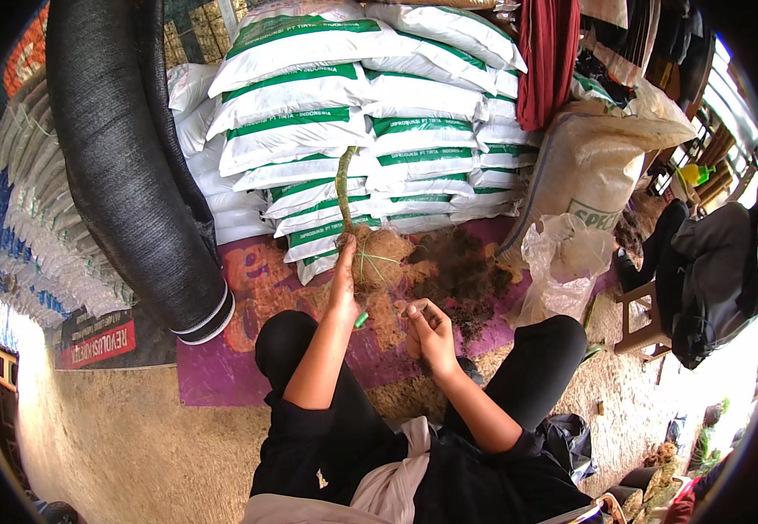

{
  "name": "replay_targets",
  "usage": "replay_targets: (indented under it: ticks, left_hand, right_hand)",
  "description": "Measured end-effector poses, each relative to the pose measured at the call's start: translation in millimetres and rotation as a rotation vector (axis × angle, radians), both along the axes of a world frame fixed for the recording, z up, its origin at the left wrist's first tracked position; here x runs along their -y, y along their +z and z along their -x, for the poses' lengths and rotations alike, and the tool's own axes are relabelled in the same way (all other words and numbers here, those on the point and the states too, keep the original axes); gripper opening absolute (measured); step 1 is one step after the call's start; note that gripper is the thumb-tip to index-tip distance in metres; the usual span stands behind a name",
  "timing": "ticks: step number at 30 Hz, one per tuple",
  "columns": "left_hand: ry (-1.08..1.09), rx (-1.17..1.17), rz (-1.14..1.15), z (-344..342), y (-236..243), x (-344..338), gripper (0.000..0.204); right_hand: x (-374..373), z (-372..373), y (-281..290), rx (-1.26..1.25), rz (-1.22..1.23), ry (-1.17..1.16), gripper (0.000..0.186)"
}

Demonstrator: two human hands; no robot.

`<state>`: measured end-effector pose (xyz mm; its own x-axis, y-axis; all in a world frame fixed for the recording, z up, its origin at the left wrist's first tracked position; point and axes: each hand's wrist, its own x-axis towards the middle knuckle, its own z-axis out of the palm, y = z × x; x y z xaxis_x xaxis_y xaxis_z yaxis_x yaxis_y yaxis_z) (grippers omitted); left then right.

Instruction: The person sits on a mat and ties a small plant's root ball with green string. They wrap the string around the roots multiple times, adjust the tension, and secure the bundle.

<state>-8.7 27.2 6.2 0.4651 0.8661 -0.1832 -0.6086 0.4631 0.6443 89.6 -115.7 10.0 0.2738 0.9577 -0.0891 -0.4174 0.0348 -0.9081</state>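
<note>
My left hand [344, 272] is closed against the left side of a round ball of brown coconut fibre [381, 260] and holds it up. Thin green string [377, 257] crosses the ball's surface. Out of its top rises a thick green plant stem [342, 185], slightly curved. A small bright green piece [361, 320], perhaps a bit of wound string, shows beside my left wrist. Right of and below the ball is my right hand [430, 334], its fingers pinched together and apart from the ball. Whatever they hold, if anything, is too small to make out.
Dark loose soil [459, 272] is spread on a purple printed sheet [200, 371]. White and green sacks [309, 96] are stacked beyond. A black roll [126, 166] leans at left. A clear plastic bag [562, 262], a large sack [584, 166] and a person by a stool [639, 321] are at right.
</note>
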Motion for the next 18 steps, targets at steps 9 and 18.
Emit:
replay_targets:
  ticks: [9, 18]
  left_hand:
    - [-0.052, 0.030, -0.007, 0.6, -6.4, 0.0, 0.049]
    - [-0.140, 0.046, -0.032, 0.0, 1.0, 9.4, 0.056]
  right_hand:
    - [2.1, 4.8, -21.1, 0.071, 0.087, -0.004, 0.013]
    - [-32.1, -4.2, -38.4, 0.156, 0.120, -0.027, 0.014]
